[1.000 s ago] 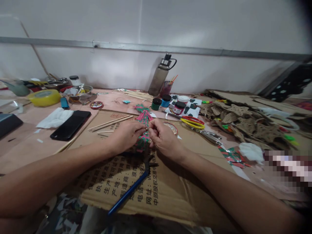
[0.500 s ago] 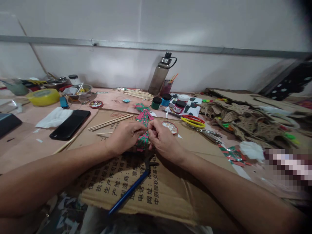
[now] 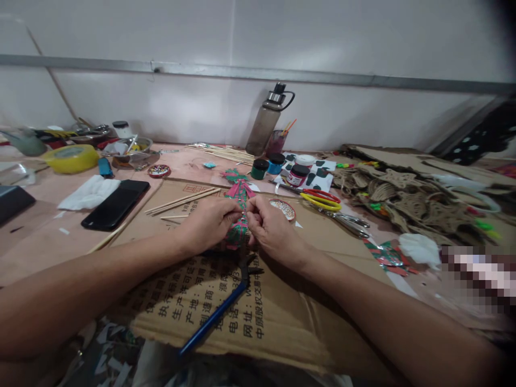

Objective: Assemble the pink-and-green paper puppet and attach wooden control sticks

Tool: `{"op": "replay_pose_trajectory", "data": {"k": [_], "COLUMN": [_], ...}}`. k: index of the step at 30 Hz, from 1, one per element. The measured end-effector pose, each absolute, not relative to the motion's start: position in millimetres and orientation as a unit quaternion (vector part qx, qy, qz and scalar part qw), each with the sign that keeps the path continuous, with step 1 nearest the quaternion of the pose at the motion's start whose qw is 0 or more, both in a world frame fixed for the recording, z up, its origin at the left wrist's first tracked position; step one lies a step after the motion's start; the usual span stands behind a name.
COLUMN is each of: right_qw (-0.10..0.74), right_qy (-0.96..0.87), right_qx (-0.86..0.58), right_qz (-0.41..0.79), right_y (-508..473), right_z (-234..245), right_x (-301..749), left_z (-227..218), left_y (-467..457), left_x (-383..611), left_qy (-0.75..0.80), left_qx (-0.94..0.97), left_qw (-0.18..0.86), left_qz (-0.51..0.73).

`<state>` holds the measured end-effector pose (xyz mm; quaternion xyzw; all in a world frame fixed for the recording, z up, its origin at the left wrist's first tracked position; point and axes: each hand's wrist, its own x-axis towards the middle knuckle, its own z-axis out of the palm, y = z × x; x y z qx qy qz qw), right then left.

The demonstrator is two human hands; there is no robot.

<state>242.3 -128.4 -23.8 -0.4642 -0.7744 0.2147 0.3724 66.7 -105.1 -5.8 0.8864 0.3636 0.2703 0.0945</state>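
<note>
A pink and green decorated paper figure (image 3: 242, 188) with shiny specks lies on the cardboard sheet (image 3: 334, 301). My left hand (image 3: 213, 221) is closed in a pinch over its left side. Facing it from the right, my right hand (image 3: 272, 228) is also closed, thumb and finger pressed together. The fingertips nearly meet above the figure, and whatever they pinch is too small or hidden to name. Just below the figure, blue-handled pliers (image 3: 215, 317) rest on the cardboard with their jaws apart. A round red-rimmed dish of beads (image 3: 282, 209) sits beyond my right hand.
Thin wooden sticks (image 3: 183, 201) lie left of the figure, near a black phone (image 3: 116, 205). Scissors (image 3: 322, 200) and silver pliers (image 3: 349, 223) are at the right. Behind stand paint jars (image 3: 276, 163) and a bottle (image 3: 264, 126). Brown cutouts (image 3: 382, 196) pile up right.
My fingertips have drawn slightly apart, showing more of the figure between them. The view has shifted a little; the tools on the cardboard stay put.
</note>
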Motion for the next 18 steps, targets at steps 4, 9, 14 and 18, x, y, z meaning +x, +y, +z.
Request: {"op": "replay_pose_trajectory", "data": {"k": [4, 9, 14, 18], "right_qw": [0.375, 0.368, 0.362, 0.353], "right_qy": [-0.772, -0.769, -0.772, -0.776], "right_qx": [-0.468, -0.473, -0.476, -0.476], "right_qz": [0.211, 0.221, 0.216, 0.215], "right_y": [-131.0, -131.6, -129.8, -128.2], "right_z": [-22.7, -26.0, -26.5, -24.2], "right_x": [240.7, 239.6, 240.6, 242.4], "left_z": [-8.2, -9.7, -11.6, -10.6], "left_y": [-105.9, -106.9, -103.2, -102.1], "left_x": [66.3, 65.8, 65.4, 66.5], "left_qy": [0.350, 0.348, 0.346, 0.343], "left_qx": [0.886, 0.883, 0.884, 0.893], "left_qw": [0.090, 0.088, 0.102, 0.096], "left_qz": [0.290, 0.302, 0.299, 0.277]}}
